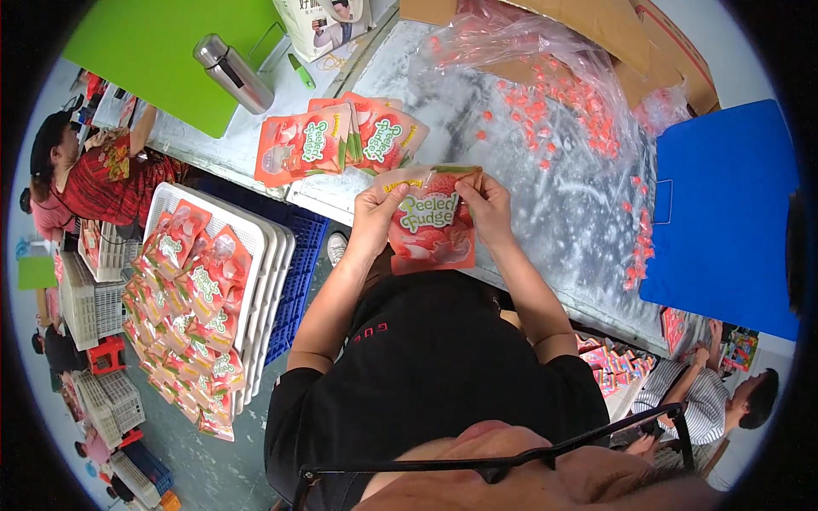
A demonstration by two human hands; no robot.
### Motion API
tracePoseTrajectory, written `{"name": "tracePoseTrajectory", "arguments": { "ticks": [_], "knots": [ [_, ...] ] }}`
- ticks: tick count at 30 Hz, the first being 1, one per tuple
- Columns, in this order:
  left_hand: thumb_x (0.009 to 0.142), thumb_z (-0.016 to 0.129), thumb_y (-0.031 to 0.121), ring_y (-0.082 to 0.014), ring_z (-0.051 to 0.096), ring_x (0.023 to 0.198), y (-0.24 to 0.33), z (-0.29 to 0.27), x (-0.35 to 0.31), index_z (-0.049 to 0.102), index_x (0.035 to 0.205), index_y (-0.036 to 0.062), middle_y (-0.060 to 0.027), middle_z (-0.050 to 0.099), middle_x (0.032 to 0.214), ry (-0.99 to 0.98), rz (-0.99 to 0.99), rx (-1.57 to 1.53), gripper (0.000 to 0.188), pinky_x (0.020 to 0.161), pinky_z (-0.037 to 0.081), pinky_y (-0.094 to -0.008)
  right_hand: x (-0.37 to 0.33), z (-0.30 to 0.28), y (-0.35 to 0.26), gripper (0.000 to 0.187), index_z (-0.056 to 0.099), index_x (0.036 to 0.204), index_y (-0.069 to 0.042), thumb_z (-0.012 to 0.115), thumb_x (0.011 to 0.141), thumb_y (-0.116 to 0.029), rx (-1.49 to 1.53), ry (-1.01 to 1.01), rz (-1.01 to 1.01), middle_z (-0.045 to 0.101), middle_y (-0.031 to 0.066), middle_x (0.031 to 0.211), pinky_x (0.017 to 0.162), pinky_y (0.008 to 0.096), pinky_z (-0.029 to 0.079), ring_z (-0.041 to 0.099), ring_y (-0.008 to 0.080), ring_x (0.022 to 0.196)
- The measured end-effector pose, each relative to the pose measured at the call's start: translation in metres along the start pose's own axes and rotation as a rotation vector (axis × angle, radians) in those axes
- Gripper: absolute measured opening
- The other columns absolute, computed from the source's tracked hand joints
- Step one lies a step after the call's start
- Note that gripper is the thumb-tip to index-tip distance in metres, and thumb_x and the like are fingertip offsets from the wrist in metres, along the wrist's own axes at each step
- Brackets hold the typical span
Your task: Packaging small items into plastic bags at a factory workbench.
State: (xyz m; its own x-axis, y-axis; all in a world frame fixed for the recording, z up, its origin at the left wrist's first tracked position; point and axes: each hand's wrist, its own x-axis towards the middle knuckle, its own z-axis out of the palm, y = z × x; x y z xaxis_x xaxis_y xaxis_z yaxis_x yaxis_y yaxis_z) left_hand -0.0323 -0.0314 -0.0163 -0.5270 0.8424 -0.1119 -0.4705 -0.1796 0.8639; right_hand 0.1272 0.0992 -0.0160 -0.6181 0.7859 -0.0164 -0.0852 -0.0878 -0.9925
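Observation:
Between my two hands a red and pink candy pouch (433,243) is held upright, its printed front toward me. My left hand (375,218) pinches its upper left edge, thumb on the front. At the upper right corner, my right hand (488,209) grips it the same way. Whether the pouch's top is sealed cannot be made out. Just beyond my left hand lies a small overlapping stack of similar pouches (308,141) on the metal-topped table (477,192). Small red wrapped candies (532,115) lie scattered on the table's far right part.
A steel thermos (232,73) and a green-handled knife (302,71) stand and lie at the far left. Clear plastic sheeting (477,43) and cardboard (596,30) are at the back, with a blue panel (724,213) at right. Stacked white trays (271,247) bear many pouches. Co-workers (111,170) sit nearby.

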Motion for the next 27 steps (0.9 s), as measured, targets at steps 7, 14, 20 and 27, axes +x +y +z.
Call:
{"name": "tracePoseTrajectory", "arguments": {
  "ticks": [7, 14, 20, 27],
  "knots": [
    [0.091, 0.069, 0.005, -0.0151, 0.066, 0.093, -0.007, -0.005, 0.000, 0.068, 0.108, -0.0031, -0.0106, 0.071, 0.103, 0.013, -0.029, 0.055, 0.019, 0.082, 0.055, -0.0303, 0.002, 0.007, 0.005, 0.013, 0.066, 0.095, -0.001, 0.069, 0.091, -0.013, 0.059, -0.035, 0.024, 0.063, -0.0024, 0.080, 0.063, 0.0208, 0.040, 0.051, 0.0034, 0.070],
    [0.088, 0.071, 0.004, -0.0098, 0.065, 0.086, 0.000, 0.004, -0.002, 0.069, 0.109, -0.0027, -0.0064, 0.073, 0.099, -0.003, -0.083, 0.042, 0.022, 0.078, 0.053, -0.0255, 0.002, 0.016, 0.009, 0.016, 0.067, 0.103, 0.003, 0.066, 0.092, -0.009, 0.199, -0.011, 0.018, 0.071, 0.0060, 0.094, 0.075, 0.0237, 0.051, 0.063, 0.0083, 0.082],
    [0.086, 0.071, 0.001, -0.0112, 0.065, 0.094, -0.006, 0.007, 0.000, 0.069, 0.110, -0.0025, -0.0074, 0.072, 0.103, 0.017, -0.011, 0.071, 0.023, 0.085, 0.052, -0.0270, 0.002, 0.015, 0.014, 0.019, 0.067, 0.108, 0.004, 0.065, 0.092, -0.006, 0.120, -0.065, 0.045, 0.072, 0.0076, 0.097, 0.079, 0.0255, 0.052, 0.065, 0.0101, 0.086],
    [0.093, 0.066, 0.008, -0.0124, 0.066, 0.088, -0.010, -0.005, 0.005, 0.068, 0.110, -0.0028, -0.0083, 0.072, 0.100, -0.006, -0.096, 0.107, 0.020, 0.080, 0.054, -0.0272, 0.005, 0.020, 0.014, 0.018, 0.069, 0.106, 0.005, 0.066, 0.089, -0.002, 0.211, -0.088, 0.058, 0.073, 0.0105, 0.097, 0.078, 0.0265, 0.054, 0.067, 0.0120, 0.086]
  ]
}}
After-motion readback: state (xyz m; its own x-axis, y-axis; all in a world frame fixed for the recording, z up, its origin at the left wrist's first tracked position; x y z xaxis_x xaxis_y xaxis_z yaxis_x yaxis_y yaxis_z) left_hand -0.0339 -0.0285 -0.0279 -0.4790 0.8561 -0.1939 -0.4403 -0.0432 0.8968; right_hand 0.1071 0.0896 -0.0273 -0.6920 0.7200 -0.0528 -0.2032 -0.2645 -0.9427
